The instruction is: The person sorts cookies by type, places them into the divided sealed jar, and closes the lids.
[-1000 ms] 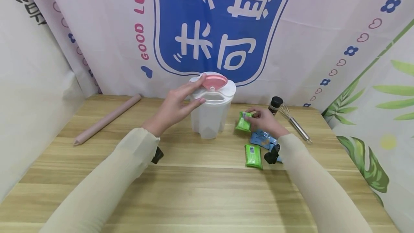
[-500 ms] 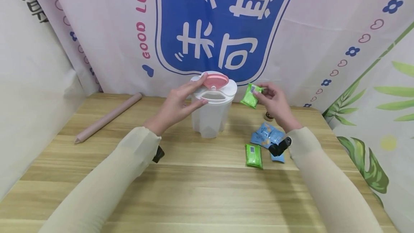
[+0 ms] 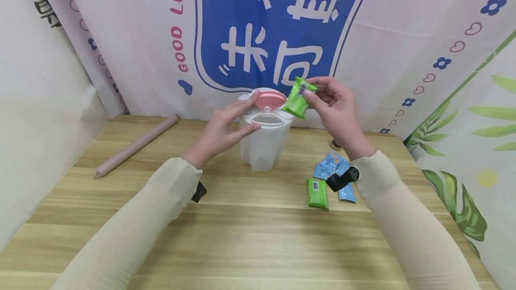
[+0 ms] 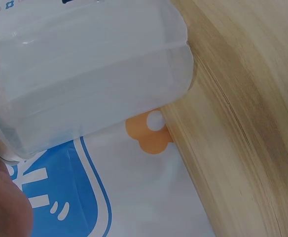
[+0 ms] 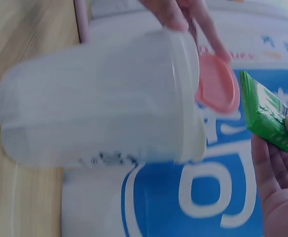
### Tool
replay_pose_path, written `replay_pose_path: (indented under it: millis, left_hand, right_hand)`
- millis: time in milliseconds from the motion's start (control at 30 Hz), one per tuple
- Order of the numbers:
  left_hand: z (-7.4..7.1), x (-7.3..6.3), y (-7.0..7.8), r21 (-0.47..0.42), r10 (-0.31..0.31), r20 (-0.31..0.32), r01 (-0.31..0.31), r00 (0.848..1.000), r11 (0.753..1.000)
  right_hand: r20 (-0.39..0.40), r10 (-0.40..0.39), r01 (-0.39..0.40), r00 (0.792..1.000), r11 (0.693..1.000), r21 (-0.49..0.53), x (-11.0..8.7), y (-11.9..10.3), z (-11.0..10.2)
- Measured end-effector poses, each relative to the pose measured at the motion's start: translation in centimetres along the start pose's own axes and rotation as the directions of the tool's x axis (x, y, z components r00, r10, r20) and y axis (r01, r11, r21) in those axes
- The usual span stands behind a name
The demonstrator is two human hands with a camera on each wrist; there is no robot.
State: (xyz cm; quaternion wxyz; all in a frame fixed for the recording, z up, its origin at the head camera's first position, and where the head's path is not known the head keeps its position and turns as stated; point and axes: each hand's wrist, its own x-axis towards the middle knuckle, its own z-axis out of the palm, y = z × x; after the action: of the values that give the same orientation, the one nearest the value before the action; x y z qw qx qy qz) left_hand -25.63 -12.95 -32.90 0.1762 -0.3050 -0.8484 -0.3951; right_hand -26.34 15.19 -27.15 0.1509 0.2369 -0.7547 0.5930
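Note:
A tall translucent plastic container stands upright on the table, its pink flap raised and the lid opening uncovered. My left hand rests on the lid with fairly straight fingers: a fingertip touches the flap, and the thumb lies at the front rim. Above and right of the lid, my right hand pinches a small green packet with a barcode. In the right wrist view this packet is apart from the flap. Only part of my left hand shows in the left wrist view.
Another green packet and several blue packets lie right of the container. Behind them a small dark-topped object is mostly hidden by my right wrist. A pink rolling-pin-like rod lies left. A printed cloth hangs behind.
My right hand has lifted the green packet from beside the blue packets, up and then left towards the container's lid. My left hand has stayed on the lid.

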Motion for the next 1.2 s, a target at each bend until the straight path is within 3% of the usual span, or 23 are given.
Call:
replay_pose_path:
  millis: [200,533,867,1200]
  left_hand:
    - [0.0,0.0,-0.1,0.0,0.002,0.003,-0.002,1.0,1.0]
    - [0.0,-0.1,-0.2,-0.005,0.006,0.004,-0.006,1.0,1.0]
    - [0.1,0.0,-0.1,-0.004,0.017,-0.008,-0.017,1.0,1.0]
    - [0.1,0.0,0.0,-0.002,0.014,-0.012,-0.014,1.0,1.0]
  right_hand:
    - [0.041,-0.081,0.084,0.996,0.993,-0.08,0.1,-0.7,2.0]
    - [0.148,-0.129,0.154,0.981,0.974,-0.169,-0.1,-0.5,4.1]
    - [0.209,-0.055,0.105,0.976,0.965,-0.24,-0.4,-0.5,4.1]
    - [0.326,-0.06,0.17,0.944,0.932,-0.321,-0.9,0.2,4.2]
